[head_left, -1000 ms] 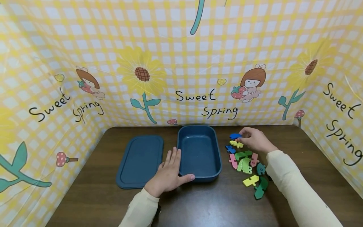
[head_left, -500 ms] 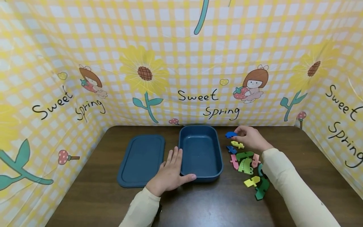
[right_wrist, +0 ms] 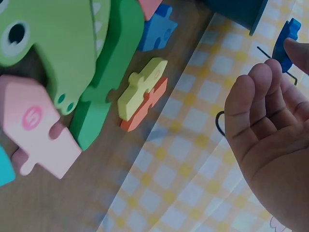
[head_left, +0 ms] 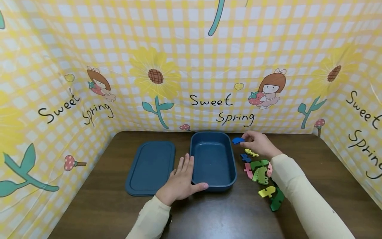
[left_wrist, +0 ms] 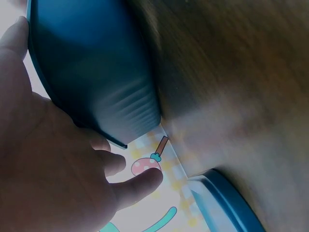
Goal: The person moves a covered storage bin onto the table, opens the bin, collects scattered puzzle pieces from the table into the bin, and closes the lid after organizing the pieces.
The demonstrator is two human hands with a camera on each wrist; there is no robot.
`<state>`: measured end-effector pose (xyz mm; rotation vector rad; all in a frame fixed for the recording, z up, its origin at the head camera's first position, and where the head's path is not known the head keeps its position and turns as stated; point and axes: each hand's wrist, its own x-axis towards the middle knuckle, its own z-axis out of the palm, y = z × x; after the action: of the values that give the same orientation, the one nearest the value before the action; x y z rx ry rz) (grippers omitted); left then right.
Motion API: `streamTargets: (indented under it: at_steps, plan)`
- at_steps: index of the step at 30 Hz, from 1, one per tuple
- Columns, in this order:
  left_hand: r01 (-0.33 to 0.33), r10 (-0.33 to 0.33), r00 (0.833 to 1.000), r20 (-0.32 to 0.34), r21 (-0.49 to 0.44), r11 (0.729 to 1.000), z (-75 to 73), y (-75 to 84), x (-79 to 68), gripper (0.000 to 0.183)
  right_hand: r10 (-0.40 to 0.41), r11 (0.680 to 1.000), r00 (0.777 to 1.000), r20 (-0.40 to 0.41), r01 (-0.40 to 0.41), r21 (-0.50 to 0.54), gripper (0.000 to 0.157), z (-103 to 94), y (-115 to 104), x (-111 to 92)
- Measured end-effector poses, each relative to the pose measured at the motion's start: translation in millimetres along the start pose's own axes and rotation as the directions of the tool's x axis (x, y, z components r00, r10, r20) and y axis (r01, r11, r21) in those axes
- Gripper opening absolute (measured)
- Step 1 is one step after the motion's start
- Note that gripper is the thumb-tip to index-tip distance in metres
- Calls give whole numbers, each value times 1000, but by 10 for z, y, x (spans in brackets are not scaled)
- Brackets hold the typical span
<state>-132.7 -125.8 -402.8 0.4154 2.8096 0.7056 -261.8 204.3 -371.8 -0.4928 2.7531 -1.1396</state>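
Your small blue puzzle piece [head_left: 237, 140], notched along its lower edge, is pinched right of the head view's centre, near the upper right corner of your dark blue, open-topped box [head_left: 212, 162], standing upright lower centre.

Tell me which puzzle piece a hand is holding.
The blue puzzle piece by the far end of the box; the right hand pinches it, while the second blue piece and all others are unheld.
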Motion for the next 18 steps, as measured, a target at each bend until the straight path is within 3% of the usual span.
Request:
streamTargets:
  at_steps: [8, 18]
  plan:
    - [-11, 11, 1000, 0, -6, 1000, -12, 1, -10, 110, -75, 996, 997, -11, 74, -54, 19, 75, -109, 106]
    - [-17, 17, 1000, -5, -8, 1000, -23, 7, -16, 109, -80, 996, 997, 4, 80, -29, 19, 150, -289, 201]
